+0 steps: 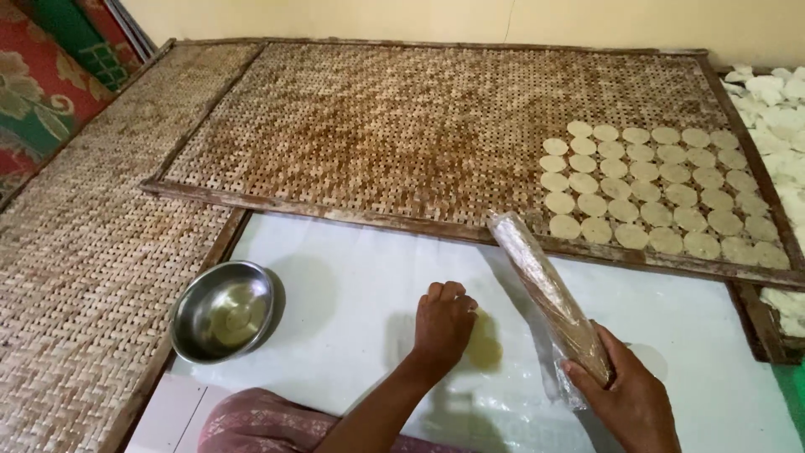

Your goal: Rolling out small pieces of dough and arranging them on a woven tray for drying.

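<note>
On the far left lies a red and green flowered cloth (33, 92), and beside it a big brown woven bamboo mat (75, 277) runs down the left side. Just right of that mat sits a round shiny metal bowl (225, 311) with a little yellowish liquid in it. It rests on a white plastic sheet (352, 277) spread flat.

Behind the sheet lies a second woven bamboo tray with a wooden frame (402, 126). Its right part holds neat rows of small round pale dough discs (654, 180).

Near the middle of the sheet, the left hand (443, 323) is curled, knuckles up, pressing down on a flat round yellowish dough piece (485, 344). The dough peeks out on the right side of that hand.

Further right, the right hand (625, 394) is closed around the lower end of a long brown rolling pin wrapped in clear plastic (549, 294). The pin is lifted off the sheet. Its long side runs on a slant, from the right hand up and to the left, and its free end points toward the edge of the tray.

At the far right edge lies a heap of white dough scraps (780, 109).
</note>
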